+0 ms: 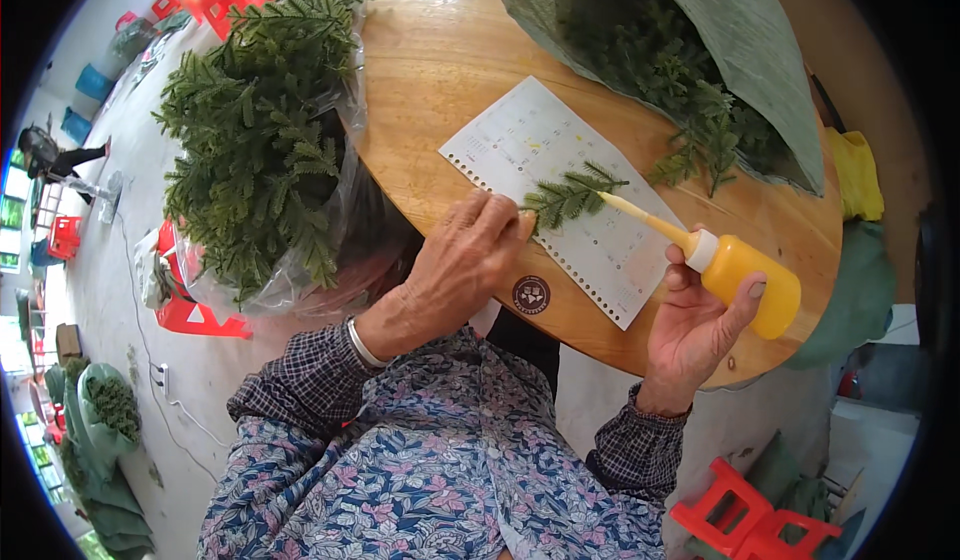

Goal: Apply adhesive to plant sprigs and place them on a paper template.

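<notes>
My left hand (pixel 465 260) is closed in a pinch on the near end of a small green artificial pine sprig (pixel 570 198). The sprig reaches over a white calendar sheet (pixel 610 255) with a punched edge, lying on the wooden table. In my right hand (pixel 700 325) is a yellow squeeze bottle (pixel 755 285) with a white collar, tilted so its long tapered nozzle (pixel 640 212) points left. The nozzle's tip is at the sprig's needles; whether it touches them I cannot tell. Faint yellow spots mark the sheet.
Left of the table (pixel 430 70), a clear plastic bag (pixel 350 230) bulges with pine sprigs (pixel 260 150). A green woven sack (pixel 770 50) lies open at the far right, sprigs spilling out. Red stools (pixel 720 510) stand on the floor at lower right. Far left, a person (pixel 45 155) is visible.
</notes>
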Tool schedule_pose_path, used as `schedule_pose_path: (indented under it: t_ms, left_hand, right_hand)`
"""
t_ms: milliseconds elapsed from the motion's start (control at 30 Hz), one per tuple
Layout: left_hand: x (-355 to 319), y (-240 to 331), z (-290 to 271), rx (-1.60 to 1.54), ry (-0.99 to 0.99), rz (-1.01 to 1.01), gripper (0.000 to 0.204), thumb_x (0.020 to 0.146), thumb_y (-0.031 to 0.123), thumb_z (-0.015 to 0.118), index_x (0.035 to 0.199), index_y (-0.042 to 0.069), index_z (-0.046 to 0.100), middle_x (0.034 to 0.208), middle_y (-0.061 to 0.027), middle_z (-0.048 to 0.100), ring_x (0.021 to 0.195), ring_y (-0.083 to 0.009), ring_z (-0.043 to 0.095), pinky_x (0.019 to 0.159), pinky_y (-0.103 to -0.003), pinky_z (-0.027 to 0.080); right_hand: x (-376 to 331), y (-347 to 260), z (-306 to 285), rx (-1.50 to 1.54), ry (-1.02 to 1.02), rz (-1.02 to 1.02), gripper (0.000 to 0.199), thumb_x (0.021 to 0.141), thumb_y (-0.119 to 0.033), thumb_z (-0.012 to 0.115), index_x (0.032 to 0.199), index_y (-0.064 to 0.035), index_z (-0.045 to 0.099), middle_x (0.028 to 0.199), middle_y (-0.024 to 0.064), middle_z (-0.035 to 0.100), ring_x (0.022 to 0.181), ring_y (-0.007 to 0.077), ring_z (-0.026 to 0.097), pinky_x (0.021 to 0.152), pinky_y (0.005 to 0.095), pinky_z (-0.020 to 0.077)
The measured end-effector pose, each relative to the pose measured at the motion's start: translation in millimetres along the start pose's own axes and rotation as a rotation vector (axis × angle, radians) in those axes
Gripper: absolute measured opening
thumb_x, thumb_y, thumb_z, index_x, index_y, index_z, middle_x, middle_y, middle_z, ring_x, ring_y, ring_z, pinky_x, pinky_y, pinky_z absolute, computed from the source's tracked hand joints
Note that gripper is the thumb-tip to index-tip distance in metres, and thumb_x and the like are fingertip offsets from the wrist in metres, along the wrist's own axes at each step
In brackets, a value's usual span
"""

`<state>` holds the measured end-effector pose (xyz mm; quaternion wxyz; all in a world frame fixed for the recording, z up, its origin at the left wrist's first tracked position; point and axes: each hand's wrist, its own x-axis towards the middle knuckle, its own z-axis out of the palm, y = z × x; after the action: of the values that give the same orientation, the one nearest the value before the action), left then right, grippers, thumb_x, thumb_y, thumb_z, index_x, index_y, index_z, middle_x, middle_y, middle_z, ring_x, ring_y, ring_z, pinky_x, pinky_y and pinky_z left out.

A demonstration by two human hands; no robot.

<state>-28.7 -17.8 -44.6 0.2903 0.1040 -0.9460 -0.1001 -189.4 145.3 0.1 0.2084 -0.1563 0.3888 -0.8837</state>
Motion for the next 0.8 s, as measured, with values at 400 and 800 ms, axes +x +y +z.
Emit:
schedule_pose_path:
  t_ms: [400, 800]
  left_hand:
    - [-10.5, 12.8, -2.5, 0.009, 0.04, -0.069, 0.037, 0.079, 0.013, 0.058, 0.114, 0.005, 0.056, 0.108, -0.0104, 0.048, 0.097, -0.0253, 0.048, 0.087, -0.035, 0.039]
    - [-9.7, 14.6, -2.4, -0.035, 0.058, -0.091, 0.035, 0.079, 0.014, 0.058, 0.114, 0.008, 0.057, 0.109, -0.0092, 0.048, 0.101, -0.0247, 0.048, 0.091, -0.035, 0.035]
  right_hand:
    - [-0.9, 10.4, 13.4, -0.292, -0.104, -0.05, 0.049, 0.089, -0.04, 0.059, 0.12, -0.0029, 0.052, 0.102, 0.0203, 0.064, 0.067, 0.02, 0.062, 0.054, 0.0222, 0.0474]
    - [4.5, -4.7, 22.1, -0.223, -0.043, -0.139, 0.047, 0.088, -0.038, 0.06, 0.119, -0.0028, 0.053, 0.097, 0.0192, 0.065, 0.065, 0.0182, 0.061, 0.052, 0.022, 0.047]
